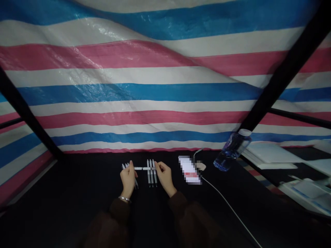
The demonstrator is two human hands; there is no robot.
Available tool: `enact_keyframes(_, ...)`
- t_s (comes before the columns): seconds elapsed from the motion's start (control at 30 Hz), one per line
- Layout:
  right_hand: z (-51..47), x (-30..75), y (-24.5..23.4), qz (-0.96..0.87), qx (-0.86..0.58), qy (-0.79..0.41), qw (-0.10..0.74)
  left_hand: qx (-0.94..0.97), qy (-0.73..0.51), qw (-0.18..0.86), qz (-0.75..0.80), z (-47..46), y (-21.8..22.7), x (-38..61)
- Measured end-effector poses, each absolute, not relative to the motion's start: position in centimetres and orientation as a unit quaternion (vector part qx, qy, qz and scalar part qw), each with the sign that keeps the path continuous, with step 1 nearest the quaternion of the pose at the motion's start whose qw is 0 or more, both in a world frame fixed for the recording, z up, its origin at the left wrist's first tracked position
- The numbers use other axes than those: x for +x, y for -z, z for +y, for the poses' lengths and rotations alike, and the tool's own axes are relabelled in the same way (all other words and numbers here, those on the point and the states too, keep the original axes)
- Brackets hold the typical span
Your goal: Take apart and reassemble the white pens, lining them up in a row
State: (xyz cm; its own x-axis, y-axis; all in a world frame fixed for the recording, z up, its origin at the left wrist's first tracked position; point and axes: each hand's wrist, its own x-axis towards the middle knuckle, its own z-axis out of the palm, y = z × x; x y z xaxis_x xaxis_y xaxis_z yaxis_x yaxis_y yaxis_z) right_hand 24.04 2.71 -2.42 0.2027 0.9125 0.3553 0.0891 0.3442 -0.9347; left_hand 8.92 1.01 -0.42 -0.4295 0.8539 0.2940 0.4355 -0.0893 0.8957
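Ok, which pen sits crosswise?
The pale pen held between the left hand and right hand; the three pens beside it lie parallel, pointing away.

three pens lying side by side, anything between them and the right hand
Only a slim white pen, held crosswise, passes over the upper ends of the three slim white pens; nothing else visible lies between them and the right hand.

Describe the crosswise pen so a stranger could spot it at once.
On the black tabletop, find the left hand and right hand. The pen stretches sideways between them. Unlike the three parallel pens beneath it, it alone lies crosswise.
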Motion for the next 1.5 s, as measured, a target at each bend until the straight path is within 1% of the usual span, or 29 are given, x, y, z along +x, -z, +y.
enact_keyframes(0.17,2.3,24.4,2.3,-0.61,-0.454,-0.232,0.606,0.488,-0.554,0.189,0.647,1.0,0.3,8.9)
enact_keyframes(0.3,1.8,24.7,1.8,-0.689,-0.432,-0.154,0.561,0.479,-0.562,0.186,0.649,0.9,0.2,8.8)
enact_keyframes(0.47,1.6,24.6,1.6,-0.75,-0.409,-0.127,0.505,0.476,-0.566,0.184,0.647,0.9,0.3,8.8)
enact_keyframes(0.63,1.6,24.5,1.5,-0.768,-0.411,-0.105,0.48,0.468,-0.574,0.185,0.646,0.8,0.0,8.9)
enact_keyframes(1.0,1.5,24.2,1.4,-0.755,-0.423,-0.085,0.493,0.473,-0.554,0.203,0.655,0.7,0.0,8.8)
enact_keyframes(1.2,1.3,24.3,1.7,-0.759,-0.429,-0.081,0.484,0.471,-0.566,0.202,0.645,1.1,0.8,8.6)
enact_keyframes(1.5,1.7,24.1,2.1,-0.756,-0.405,-0.06,0.51,0.449,-0.573,0.21,0.653,1.4,1.2,8.3)
